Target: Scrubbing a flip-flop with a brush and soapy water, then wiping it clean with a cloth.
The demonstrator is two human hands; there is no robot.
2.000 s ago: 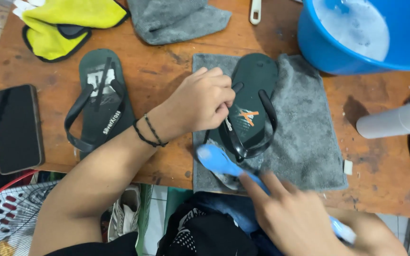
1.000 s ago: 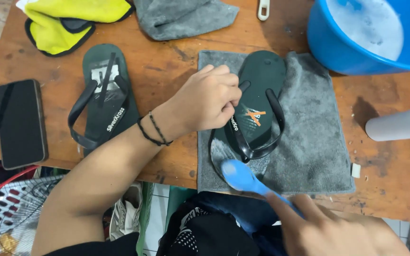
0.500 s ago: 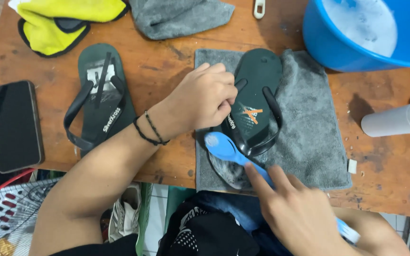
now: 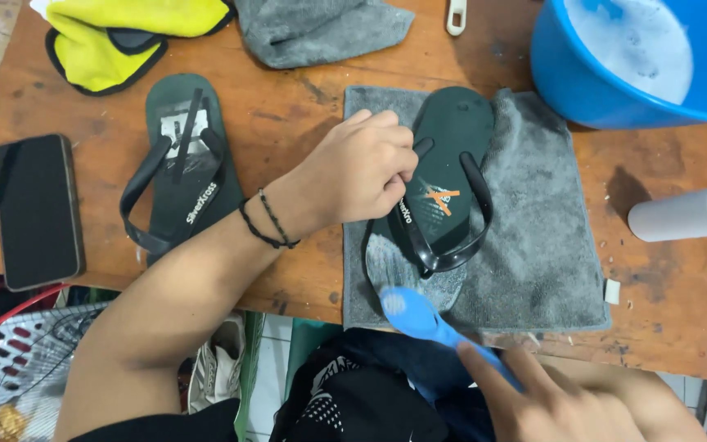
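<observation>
A dark green flip-flop [image 4: 443, 176] with black straps and a small orange mark on its footbed lies at centre frame on a plain grey towel [image 4: 533, 237]. A bright blue brush [image 4: 427, 319] sits at lower centre. At left, a second dark green flip-flop [image 4: 180, 164] carries a white patch and white lettering. A black phone [image 4: 38, 211] is at far left. At upper left lies a yellow cloth item edged in black [image 4: 100, 37]. A grey cloth [image 4: 321, 29] is at top centre. At upper right, a blue basin [image 4: 583, 78] holds white foam. The table [image 4: 288, 106] is reddish-brown wood. A white cylinder [image 4: 689, 213] is at right.
</observation>
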